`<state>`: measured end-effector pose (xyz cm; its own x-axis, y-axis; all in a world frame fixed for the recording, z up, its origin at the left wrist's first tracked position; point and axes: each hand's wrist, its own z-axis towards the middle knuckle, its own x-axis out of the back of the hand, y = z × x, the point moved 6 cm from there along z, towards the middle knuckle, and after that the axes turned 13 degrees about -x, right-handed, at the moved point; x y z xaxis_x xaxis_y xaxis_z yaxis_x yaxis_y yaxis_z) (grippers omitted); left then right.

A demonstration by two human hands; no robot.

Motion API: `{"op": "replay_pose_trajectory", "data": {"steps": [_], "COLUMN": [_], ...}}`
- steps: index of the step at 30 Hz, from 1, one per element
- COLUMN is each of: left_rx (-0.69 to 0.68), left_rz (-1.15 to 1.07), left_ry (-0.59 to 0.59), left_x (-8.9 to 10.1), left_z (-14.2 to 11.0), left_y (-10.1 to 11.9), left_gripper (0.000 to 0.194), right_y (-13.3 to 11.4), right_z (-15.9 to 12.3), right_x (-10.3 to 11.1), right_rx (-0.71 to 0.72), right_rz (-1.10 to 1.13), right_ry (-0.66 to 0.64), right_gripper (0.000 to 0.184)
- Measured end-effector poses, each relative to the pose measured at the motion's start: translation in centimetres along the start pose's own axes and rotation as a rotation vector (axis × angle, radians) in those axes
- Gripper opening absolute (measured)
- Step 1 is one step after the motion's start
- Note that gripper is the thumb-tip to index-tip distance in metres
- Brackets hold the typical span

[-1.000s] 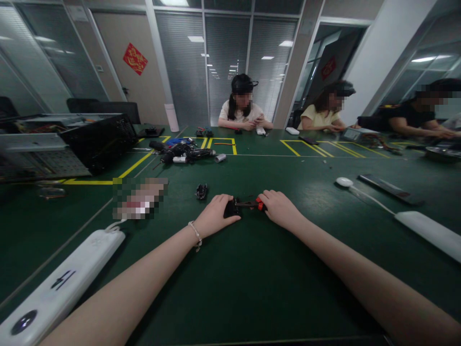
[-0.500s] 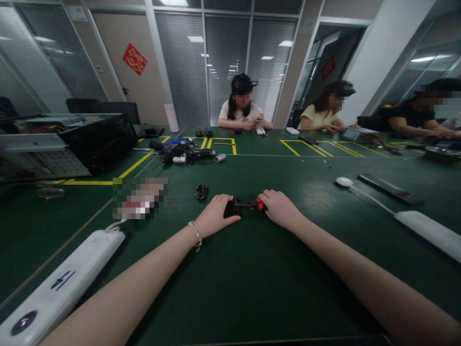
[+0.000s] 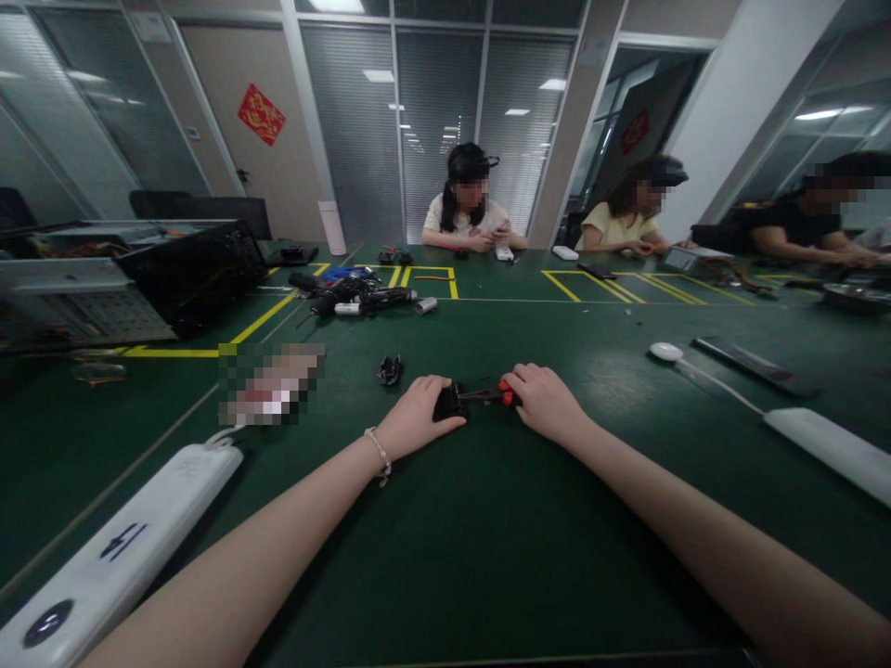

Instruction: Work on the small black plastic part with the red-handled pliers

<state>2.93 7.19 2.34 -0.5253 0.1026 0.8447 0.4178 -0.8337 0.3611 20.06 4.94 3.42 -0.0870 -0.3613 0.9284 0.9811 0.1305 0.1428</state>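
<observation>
My left hand [image 3: 416, 411] is closed around a small black part [image 3: 449, 403] and keeps it low over the green table [image 3: 459, 557]. What kind of part it is I cannot make out. In my right hand [image 3: 547, 401] are needle-nose pliers [image 3: 487, 396] with red handles, lying almost level and pointing left. Their dark jaws reach the right edge of the black part. Whether the tips grip anything is too small to tell. A second small black piece [image 3: 391, 371] sits on the table beyond my left hand.
White power banks or similar long white devices [image 3: 132, 547] lie at left and right. A black computer case [image 3: 187, 278] stands far left. Tools and cables [image 3: 355, 292] are heaped behind. A white mouse-like object [image 3: 665, 352] is at right. Several people [image 3: 468, 209] sit across the table.
My right hand and the pliers have shifted very slightly to the right, the jaws still at the black part. My left hand stays in place.
</observation>
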Motion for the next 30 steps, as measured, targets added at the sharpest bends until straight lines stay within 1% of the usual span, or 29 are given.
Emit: {"op": "replay_pose_trajectory", "data": {"steps": [15, 30], "left_rx": [0.015, -0.012], "left_rz": [-0.010, 0.008], "left_ry": [-0.012, 0.002], "left_x": [0.02, -0.34], "left_z": [-0.04, -0.09], "left_y": [-0.07, -0.47], "left_gripper": [0.051, 0.050], "right_y": [0.17, 0.03], "right_z": [0.07, 0.24], "right_x": [0.12, -0.56], "right_rx": [-0.007, 0.029], "right_rz": [-0.013, -0.010], "right_ry": [0.039, 0.022], "right_gripper": [0.032, 0.033]}}
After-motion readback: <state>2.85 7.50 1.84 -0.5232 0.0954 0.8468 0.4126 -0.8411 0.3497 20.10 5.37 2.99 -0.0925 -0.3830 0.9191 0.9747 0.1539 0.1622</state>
